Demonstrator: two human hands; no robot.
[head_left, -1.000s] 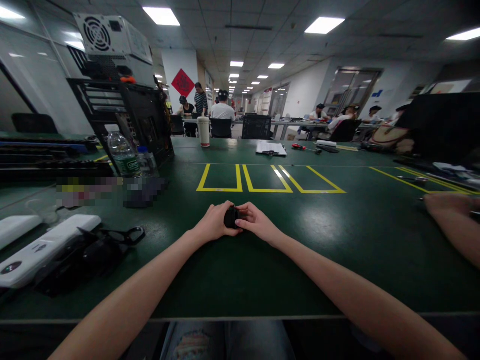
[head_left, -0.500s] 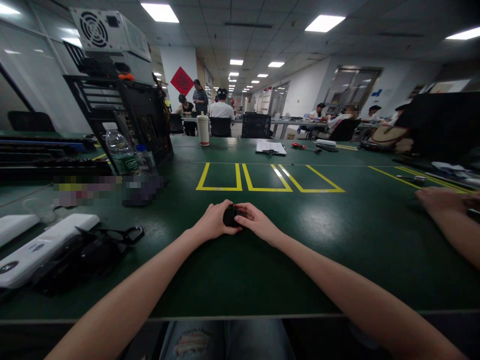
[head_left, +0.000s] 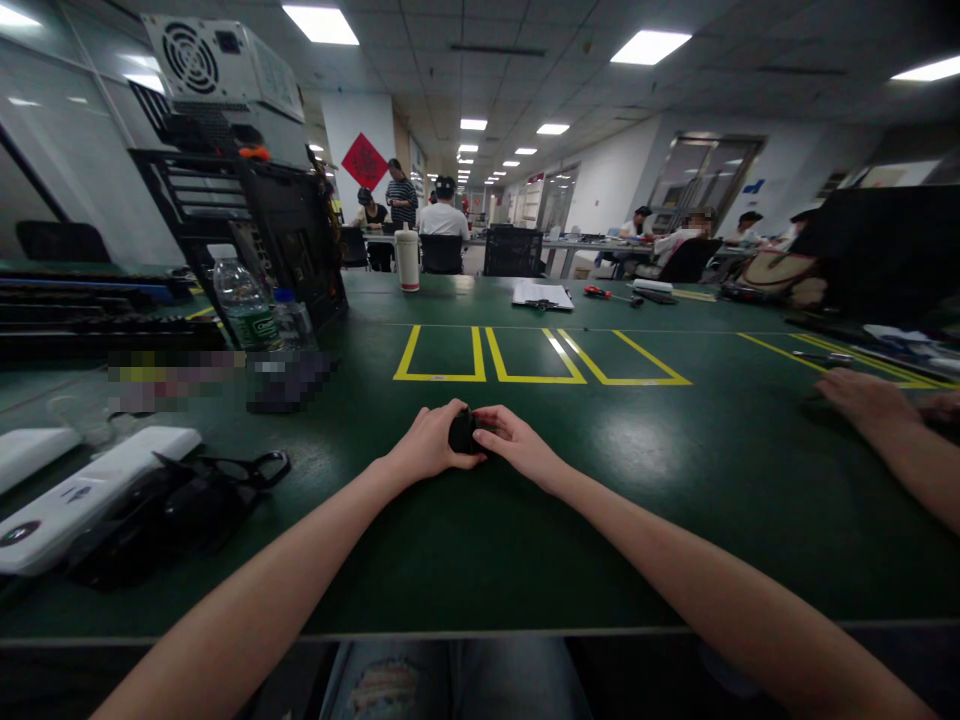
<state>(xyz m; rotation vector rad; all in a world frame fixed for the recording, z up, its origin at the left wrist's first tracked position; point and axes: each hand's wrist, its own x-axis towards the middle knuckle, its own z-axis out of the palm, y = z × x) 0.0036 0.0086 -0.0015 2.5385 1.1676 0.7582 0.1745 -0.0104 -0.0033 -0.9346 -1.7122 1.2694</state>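
A small black object (head_left: 462,432) rests between both of my hands on the green table (head_left: 480,540), just in front of three yellow tape rectangles (head_left: 525,358). My left hand (head_left: 429,444) curls round its left side with closed fingers. My right hand (head_left: 514,443) pinches it from the right. What the object is I cannot make out.
White flat devices (head_left: 82,495), black scissors (head_left: 240,468) and dark gear lie at my left. Water bottles (head_left: 244,305) and an open computer case (head_left: 255,230) stand behind them. Another person's hand (head_left: 862,398) rests on the table at right. A white cup (head_left: 407,260), a clipboard (head_left: 541,295) and seated people are farther back.
My hands stay on the black object almost unmoved. The other person's hand at the right has slid a little farther left and back on the table.
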